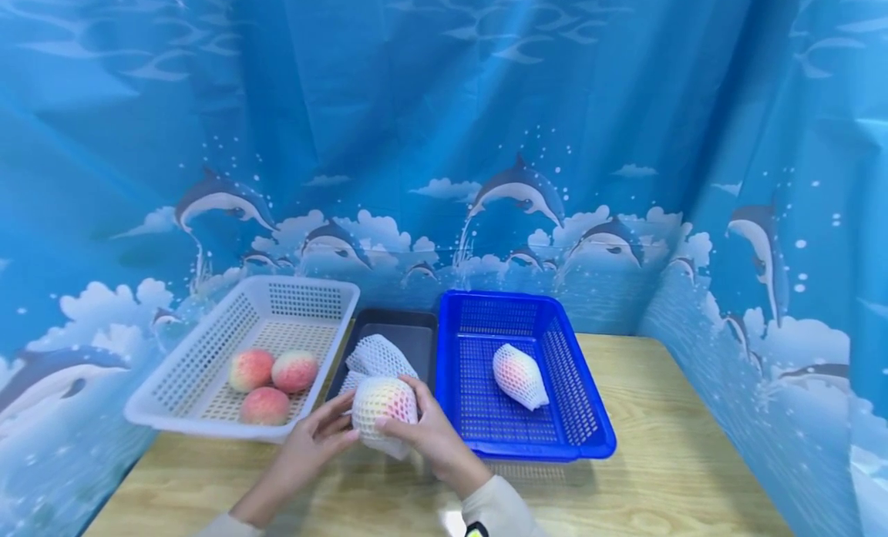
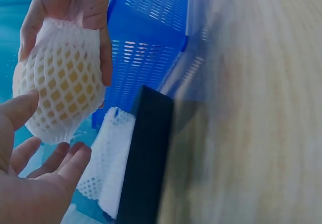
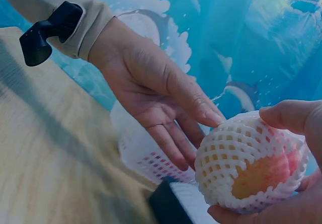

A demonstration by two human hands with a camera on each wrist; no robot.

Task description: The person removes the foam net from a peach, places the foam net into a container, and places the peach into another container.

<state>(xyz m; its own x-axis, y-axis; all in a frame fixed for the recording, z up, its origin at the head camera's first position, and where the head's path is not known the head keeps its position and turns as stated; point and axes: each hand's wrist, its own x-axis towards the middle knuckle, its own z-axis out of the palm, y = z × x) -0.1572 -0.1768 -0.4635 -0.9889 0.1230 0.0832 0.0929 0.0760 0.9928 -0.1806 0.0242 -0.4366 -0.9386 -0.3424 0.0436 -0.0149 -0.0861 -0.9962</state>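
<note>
A peach (image 1: 384, 414) in a white foam net is held above the front of a dark tray (image 1: 409, 340). My right hand (image 1: 440, 441) grips it from the right, with thumb and fingers around its side. My left hand (image 1: 308, 448) is at its left; the thumb (image 2: 22, 108) touches the net while the other fingers extend loosely beside its end. In the right wrist view, an opening in the net bares part of the peach (image 3: 261, 176). Behind the held peach, empty foam nets (image 1: 378, 357) lie in the tray.
Several bare peaches (image 1: 266, 406) lie in a white basket (image 1: 169, 421) on the left. A blue basket (image 1: 586, 398) on the right holds a netted peach (image 1: 519, 375). All stand on a wooden table (image 1: 666, 444) before a dolphin-print curtain (image 1: 416, 136).
</note>
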